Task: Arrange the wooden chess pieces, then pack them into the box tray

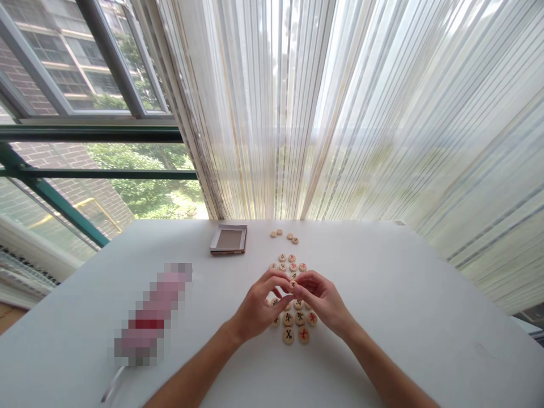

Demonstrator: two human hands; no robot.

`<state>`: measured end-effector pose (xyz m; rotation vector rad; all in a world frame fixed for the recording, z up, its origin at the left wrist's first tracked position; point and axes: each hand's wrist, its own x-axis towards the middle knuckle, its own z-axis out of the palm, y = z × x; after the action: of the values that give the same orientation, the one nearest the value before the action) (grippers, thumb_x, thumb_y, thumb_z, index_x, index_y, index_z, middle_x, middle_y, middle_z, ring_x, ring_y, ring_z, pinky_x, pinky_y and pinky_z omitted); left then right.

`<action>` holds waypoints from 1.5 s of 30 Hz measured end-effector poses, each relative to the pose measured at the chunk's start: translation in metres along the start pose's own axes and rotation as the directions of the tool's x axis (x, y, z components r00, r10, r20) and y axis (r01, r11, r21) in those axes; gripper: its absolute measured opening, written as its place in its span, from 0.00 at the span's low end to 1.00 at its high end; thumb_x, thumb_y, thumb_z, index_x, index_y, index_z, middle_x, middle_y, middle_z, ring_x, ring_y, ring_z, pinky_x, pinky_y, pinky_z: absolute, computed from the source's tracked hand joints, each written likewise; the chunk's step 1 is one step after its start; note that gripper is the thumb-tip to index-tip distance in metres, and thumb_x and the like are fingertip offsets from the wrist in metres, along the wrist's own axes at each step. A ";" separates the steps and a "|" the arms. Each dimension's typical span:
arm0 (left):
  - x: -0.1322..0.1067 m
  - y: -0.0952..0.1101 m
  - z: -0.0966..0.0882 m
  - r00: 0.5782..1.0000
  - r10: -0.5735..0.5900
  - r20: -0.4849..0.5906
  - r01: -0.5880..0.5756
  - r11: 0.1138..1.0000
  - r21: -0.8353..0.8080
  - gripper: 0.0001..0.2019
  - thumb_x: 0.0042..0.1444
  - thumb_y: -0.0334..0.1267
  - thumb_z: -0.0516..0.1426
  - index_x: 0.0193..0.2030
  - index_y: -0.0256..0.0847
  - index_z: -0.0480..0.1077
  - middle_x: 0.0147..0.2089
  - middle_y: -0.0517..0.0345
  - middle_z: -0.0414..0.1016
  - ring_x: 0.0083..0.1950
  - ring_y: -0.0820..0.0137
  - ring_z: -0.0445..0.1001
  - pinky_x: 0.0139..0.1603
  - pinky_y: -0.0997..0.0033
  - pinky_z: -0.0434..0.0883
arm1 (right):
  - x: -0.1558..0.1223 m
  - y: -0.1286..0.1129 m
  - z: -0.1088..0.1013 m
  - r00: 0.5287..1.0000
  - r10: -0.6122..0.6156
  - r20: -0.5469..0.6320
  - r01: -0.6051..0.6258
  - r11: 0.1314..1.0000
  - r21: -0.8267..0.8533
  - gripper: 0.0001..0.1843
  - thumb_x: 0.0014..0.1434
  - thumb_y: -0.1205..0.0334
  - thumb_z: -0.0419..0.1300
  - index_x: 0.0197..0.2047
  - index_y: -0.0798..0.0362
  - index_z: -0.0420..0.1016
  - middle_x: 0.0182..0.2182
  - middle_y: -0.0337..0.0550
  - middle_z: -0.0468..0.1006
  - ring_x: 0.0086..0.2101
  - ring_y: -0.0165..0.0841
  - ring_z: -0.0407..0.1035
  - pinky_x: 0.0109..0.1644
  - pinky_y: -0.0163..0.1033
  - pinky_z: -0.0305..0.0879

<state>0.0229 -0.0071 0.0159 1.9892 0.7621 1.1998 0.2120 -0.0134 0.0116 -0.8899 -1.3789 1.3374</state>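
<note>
Over the middle of the white table [204, 385], my left hand [262, 300] and my right hand [322, 299] meet around one small round wooden Chinese chess piece [293, 284]. Thumb and fingertips of both hands close on it from either side. Beneath and around them lie more pieces of this kind, marked in black or red, set out in short rows. Nearest to me are a black-marked piece [288, 335] and a red-marked piece [303, 335]. Beyond my fingers another red-marked piece [302, 267] shows. My hands hide part of the middle rows.
Several loose pieces, one a wooden disc [273, 234], lie farther back. A shallow open box [230, 238] sits at the back left. At the left is a pixelated pinkish object [148, 317]. Behind the table hangs a striped sheer curtain [272, 141], beside a window [85, 62].
</note>
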 end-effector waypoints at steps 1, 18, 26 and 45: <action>0.000 -0.002 -0.002 1.000 -0.006 -0.006 0.006 1.000 0.015 0.06 0.61 0.36 0.59 0.44 0.40 0.72 0.48 0.51 0.71 0.42 0.69 0.75 0.37 0.71 0.78 | 0.001 0.000 -0.003 1.000 -0.012 -0.020 0.011 1.000 -0.011 0.14 0.57 0.51 0.66 0.40 0.51 0.74 0.33 0.41 0.80 0.35 0.36 0.76 0.42 0.41 0.74; 0.000 -0.011 -0.006 0.963 -0.269 -0.012 0.264 0.953 -0.150 0.15 0.60 0.43 0.59 0.52 0.40 0.72 0.51 0.49 0.77 0.45 0.64 0.79 0.43 0.64 0.80 | 0.003 0.001 -0.013 0.989 -0.041 -0.140 0.018 0.987 -0.160 0.15 0.57 0.49 0.65 0.40 0.52 0.76 0.35 0.45 0.81 0.35 0.38 0.77 0.41 0.42 0.75; -0.005 -0.008 -0.002 0.984 -0.177 0.012 0.177 0.983 -0.044 0.14 0.58 0.40 0.62 0.51 0.43 0.75 0.43 0.54 0.80 0.40 0.66 0.80 0.39 0.67 0.80 | -0.004 0.006 0.004 0.997 -0.049 -0.067 0.037 0.985 -0.171 0.12 0.59 0.52 0.64 0.40 0.51 0.77 0.35 0.43 0.81 0.37 0.38 0.78 0.43 0.41 0.75; -0.005 -0.017 -0.007 0.971 -0.238 0.038 0.240 0.969 -0.063 0.16 0.54 0.41 0.64 0.49 0.41 0.75 0.39 0.55 0.82 0.37 0.67 0.80 0.39 0.68 0.79 | -0.004 0.004 0.002 0.996 -0.086 0.022 0.089 0.971 -0.222 0.09 0.61 0.57 0.62 0.45 0.50 0.76 0.40 0.44 0.80 0.40 0.38 0.77 0.46 0.42 0.75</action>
<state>0.0126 0.0013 0.0023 1.7985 0.9063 1.0380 0.2107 -0.0176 0.0070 -0.9581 -1.5818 1.1373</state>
